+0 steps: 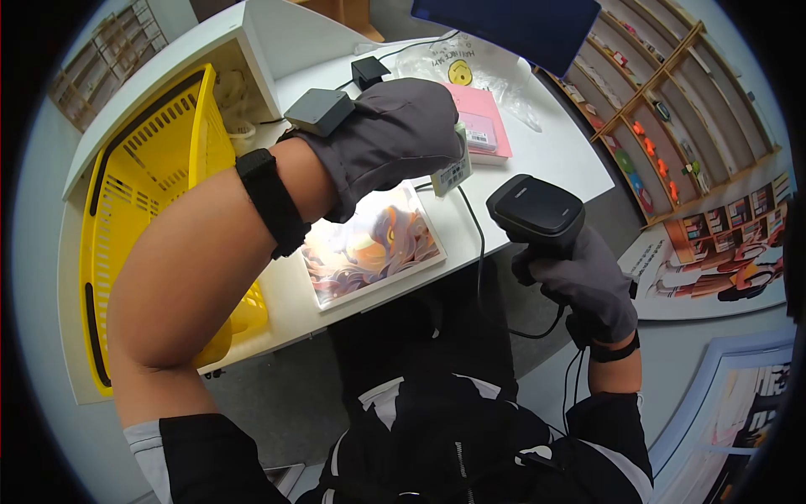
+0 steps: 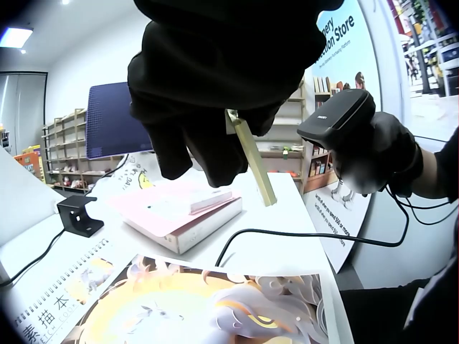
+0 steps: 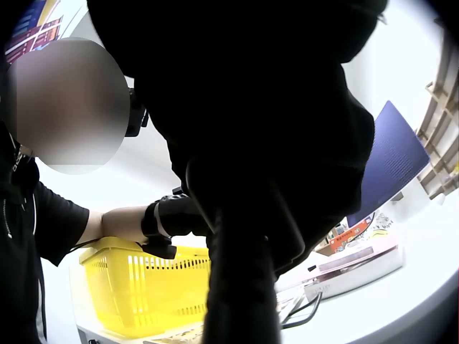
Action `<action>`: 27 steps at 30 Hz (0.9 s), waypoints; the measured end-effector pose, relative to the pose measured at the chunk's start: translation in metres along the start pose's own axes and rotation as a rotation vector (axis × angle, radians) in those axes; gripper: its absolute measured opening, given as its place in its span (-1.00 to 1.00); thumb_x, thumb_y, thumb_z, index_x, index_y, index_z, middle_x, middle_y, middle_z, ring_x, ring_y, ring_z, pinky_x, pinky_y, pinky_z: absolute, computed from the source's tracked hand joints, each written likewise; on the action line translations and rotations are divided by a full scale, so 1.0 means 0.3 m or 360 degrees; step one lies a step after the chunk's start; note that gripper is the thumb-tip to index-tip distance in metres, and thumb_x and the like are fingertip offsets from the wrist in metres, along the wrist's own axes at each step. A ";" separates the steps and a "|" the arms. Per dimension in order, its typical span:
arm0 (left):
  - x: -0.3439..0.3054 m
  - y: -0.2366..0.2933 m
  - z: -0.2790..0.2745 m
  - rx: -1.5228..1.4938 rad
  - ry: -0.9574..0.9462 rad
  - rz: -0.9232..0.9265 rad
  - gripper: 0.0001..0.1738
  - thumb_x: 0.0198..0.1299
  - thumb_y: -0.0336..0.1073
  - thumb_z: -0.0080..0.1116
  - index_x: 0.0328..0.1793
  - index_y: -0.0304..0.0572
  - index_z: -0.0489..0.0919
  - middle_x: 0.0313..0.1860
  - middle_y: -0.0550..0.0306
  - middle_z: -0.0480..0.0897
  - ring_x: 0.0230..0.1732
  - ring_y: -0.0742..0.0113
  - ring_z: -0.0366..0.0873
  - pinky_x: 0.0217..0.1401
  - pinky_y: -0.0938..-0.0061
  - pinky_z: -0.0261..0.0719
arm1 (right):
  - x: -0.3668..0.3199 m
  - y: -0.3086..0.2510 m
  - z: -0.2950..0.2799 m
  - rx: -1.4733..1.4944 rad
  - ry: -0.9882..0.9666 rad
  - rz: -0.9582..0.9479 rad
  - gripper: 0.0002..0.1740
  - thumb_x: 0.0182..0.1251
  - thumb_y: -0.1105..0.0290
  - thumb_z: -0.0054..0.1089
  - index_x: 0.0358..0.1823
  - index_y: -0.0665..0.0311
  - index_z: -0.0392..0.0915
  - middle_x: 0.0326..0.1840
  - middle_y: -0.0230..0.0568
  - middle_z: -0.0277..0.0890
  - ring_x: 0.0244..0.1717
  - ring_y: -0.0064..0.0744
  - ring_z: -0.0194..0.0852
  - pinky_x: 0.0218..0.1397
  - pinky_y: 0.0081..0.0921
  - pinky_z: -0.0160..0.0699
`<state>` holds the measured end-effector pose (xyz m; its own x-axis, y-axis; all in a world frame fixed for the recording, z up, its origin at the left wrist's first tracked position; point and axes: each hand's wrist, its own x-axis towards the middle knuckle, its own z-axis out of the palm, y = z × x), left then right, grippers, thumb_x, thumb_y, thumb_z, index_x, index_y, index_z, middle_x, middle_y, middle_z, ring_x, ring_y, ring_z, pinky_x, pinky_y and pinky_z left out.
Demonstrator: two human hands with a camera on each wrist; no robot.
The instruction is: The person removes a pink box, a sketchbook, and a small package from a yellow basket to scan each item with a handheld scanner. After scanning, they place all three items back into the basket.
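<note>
My gloved left hand (image 1: 395,130) is raised over the counter and pinches a small flat pale box (image 1: 454,172) with a barcode label. In the left wrist view the box (image 2: 257,168) hangs edge-on below the dark fingers. My gloved right hand (image 1: 592,286) grips a black handheld barcode scanner (image 1: 536,206) by its handle, off the counter's front edge. The scanner's head is close to the box, with a gap between them. Below my left hand lies an illustrated sketchbook (image 1: 378,248), partly covered by my left forearm.
A yellow shopping basket (image 1: 159,139) stands at the left. Behind the box lie a pink book (image 1: 466,101) with a small pack (image 1: 481,133) on it and a clear plastic bag (image 1: 519,92). A dark monitor (image 1: 512,25) rises at the back. The scanner's cable (image 1: 480,252) hangs over the front edge.
</note>
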<state>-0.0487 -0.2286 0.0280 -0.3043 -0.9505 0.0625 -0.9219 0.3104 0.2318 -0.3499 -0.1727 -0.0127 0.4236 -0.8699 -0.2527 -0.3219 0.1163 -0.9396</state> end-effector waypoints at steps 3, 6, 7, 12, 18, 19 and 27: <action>0.005 0.000 0.002 0.0026 -0.0004 -0.0044 -0.54 0.42 -0.06 0.32 0.09 -0.40 0.82 -0.21 -0.19 0.84 -0.26 0.04 0.82 -0.09 0.18 0.75 | -0.004 0.003 0.010 -0.0117 0.0060 0.0032 -0.33 0.08 0.54 0.31 0.34 0.41 0.67 0.00 -0.13 0.80 -0.18 -0.38 0.77 -0.11 -0.42 0.69; 0.004 -0.009 -0.001 0.0088 -0.0033 0.0033 -0.54 0.42 -0.07 0.32 0.12 -0.39 0.82 -0.18 -0.19 0.85 -0.25 0.02 0.82 -0.08 0.18 0.75 | -0.005 0.013 0.013 -0.0023 0.0052 -0.0027 -0.33 0.08 0.55 0.29 0.34 0.43 0.66 0.07 -0.11 0.80 -0.17 -0.37 0.78 -0.07 -0.40 0.72; 0.004 -0.006 -0.004 0.0089 -0.0033 0.0033 -0.54 0.42 -0.07 0.32 0.12 -0.39 0.82 -0.18 -0.19 0.85 -0.25 0.02 0.82 -0.08 0.18 0.75 | -0.005 0.017 0.015 -0.0022 0.0051 -0.0028 -0.33 0.08 0.55 0.29 0.34 0.43 0.66 0.07 -0.11 0.80 -0.17 -0.37 0.78 -0.07 -0.40 0.72; 0.006 -0.006 -0.007 0.0037 -0.0071 -0.0053 -0.55 0.42 -0.08 0.31 0.13 -0.37 0.83 -0.15 -0.21 0.86 -0.23 0.00 0.84 -0.06 0.19 0.76 | -0.002 0.024 0.027 0.0042 0.0046 -0.0080 -0.33 0.09 0.56 0.28 0.35 0.43 0.67 0.09 -0.11 0.81 -0.13 -0.37 0.80 -0.01 -0.37 0.75; 0.006 -0.014 0.001 0.0167 -0.0037 0.0074 -0.55 0.41 -0.08 0.30 0.14 -0.35 0.84 -0.14 -0.21 0.86 -0.21 -0.01 0.84 -0.05 0.18 0.77 | 0.003 0.028 0.020 0.0014 0.0018 -0.0098 -0.32 0.10 0.55 0.29 0.38 0.42 0.66 0.16 -0.09 0.80 -0.11 -0.37 0.81 0.01 -0.37 0.75; 0.008 -0.013 0.001 0.0168 -0.0037 0.0075 -0.55 0.41 -0.08 0.30 0.14 -0.35 0.84 -0.14 -0.21 0.86 -0.21 -0.01 0.84 -0.05 0.18 0.77 | 0.002 0.026 0.020 0.0015 0.0019 -0.0098 -0.32 0.10 0.55 0.29 0.38 0.42 0.66 0.16 -0.09 0.80 -0.11 -0.37 0.81 0.01 -0.37 0.75; 0.013 -0.012 0.002 0.0140 -0.0090 0.0000 -0.53 0.42 -0.05 0.32 0.15 -0.33 0.84 -0.12 -0.20 0.86 -0.16 -0.02 0.84 0.00 0.16 0.76 | -0.005 0.013 0.031 0.0034 0.0030 -0.0082 -0.32 0.10 0.55 0.30 0.37 0.41 0.66 0.17 -0.10 0.80 -0.09 -0.37 0.82 -0.01 -0.39 0.75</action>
<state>-0.0466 -0.2334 0.0269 -0.3153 -0.9490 0.0072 -0.9386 0.3129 0.1452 -0.3440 -0.1665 -0.0181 0.4228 -0.8839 -0.1998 -0.2822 0.0811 -0.9559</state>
